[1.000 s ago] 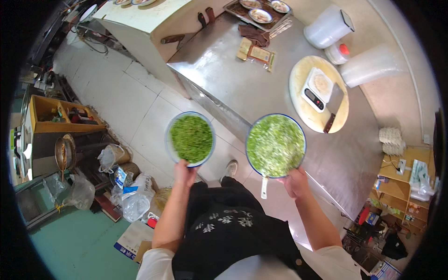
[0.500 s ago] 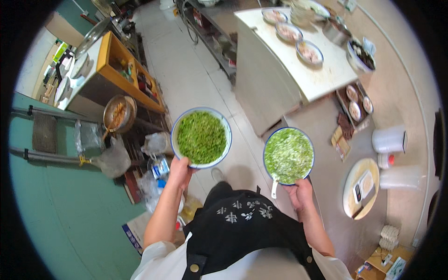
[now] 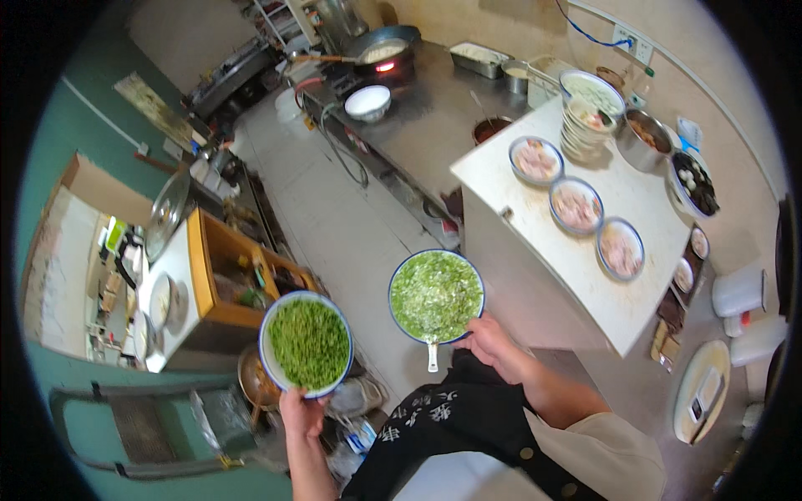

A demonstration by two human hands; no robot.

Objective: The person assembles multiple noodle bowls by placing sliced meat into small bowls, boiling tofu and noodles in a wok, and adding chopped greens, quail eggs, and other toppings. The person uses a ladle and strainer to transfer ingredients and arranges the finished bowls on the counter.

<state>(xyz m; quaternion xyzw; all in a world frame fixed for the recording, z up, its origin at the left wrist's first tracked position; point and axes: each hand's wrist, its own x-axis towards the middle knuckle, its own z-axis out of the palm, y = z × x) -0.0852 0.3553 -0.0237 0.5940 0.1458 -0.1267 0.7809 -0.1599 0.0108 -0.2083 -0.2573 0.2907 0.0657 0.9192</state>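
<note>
My left hand (image 3: 302, 412) grips the near rim of a white, blue-edged bowl (image 3: 266, 349) heaped with finely chopped dark green herbs (image 3: 309, 343). In my right hand (image 3: 493, 341) is a second blue-rimmed bowl (image 3: 393, 321), held by its near right edge. Lighter green and white chopped scallions (image 3: 438, 294) fill it, and a white spoon (image 3: 433, 357) sticks out over its near rim. Both bowls are held up over the floor, apart from each other. My fingers under the rims are mostly hidden.
To the right, a white-topped counter (image 3: 501, 179) bears several bowls of pale pink meat (image 3: 576, 206) and a steel pot (image 3: 643, 138). Beyond it a wok (image 3: 384, 52) sits on a steel worktop (image 3: 434, 100). A wooden-framed cabinet (image 3: 200, 250) stands left. Grey floor (image 3: 288, 179) runs between.
My view has turned toward the wok and meat counter. The scallion bowl has come closer to the herb bowl, which now sits lower and further left in view. Both stay gripped.
</note>
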